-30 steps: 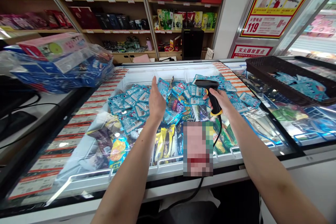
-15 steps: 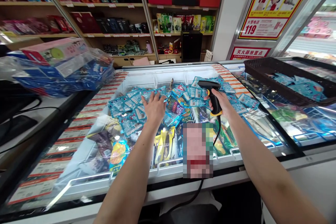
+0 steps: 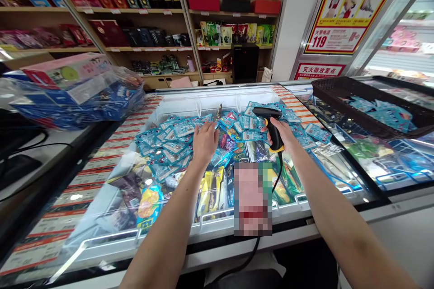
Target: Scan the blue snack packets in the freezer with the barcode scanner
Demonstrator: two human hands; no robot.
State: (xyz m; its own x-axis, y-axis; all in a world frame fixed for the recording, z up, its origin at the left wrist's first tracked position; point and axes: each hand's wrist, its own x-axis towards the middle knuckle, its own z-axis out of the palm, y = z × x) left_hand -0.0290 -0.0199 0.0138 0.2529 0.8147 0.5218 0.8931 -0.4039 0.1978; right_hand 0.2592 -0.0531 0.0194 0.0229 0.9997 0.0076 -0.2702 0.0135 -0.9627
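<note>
My left hand (image 3: pixel 205 143) rests palm down, fingers stretched out, at the right edge of a heap of small blue packets (image 3: pixel 171 137). My right hand (image 3: pixel 284 134) is wrapped around the handle of a black and yellow barcode scanner (image 3: pixel 275 134), which is held over more blue packets (image 3: pixel 252 123). The scanner's head points left, and its black cable (image 3: pixel 281 169) hangs down toward me. Both groups of packets lie on the glass top of a freezer (image 3: pixel 101 180). Beneath the glass are colourful ice cream wrappers (image 3: pixel 212 189).
A dark brown basket (image 3: pixel 322 88) with more blue packets stands at the right. Plastic-wrapped boxes (image 3: pixel 81 92) are stacked at the left. Price labels (image 3: pixel 73 194) run along the freezer's left side. Behind stand stocked shelves (image 3: pixel 135 48) and a black box-shaped unit (image 3: pixel 244 64).
My left hand has shifted a little right across the packets, uncovering more of the heap. My right hand keeps the scanner in nearly the same place. The view has tilted slightly.
</note>
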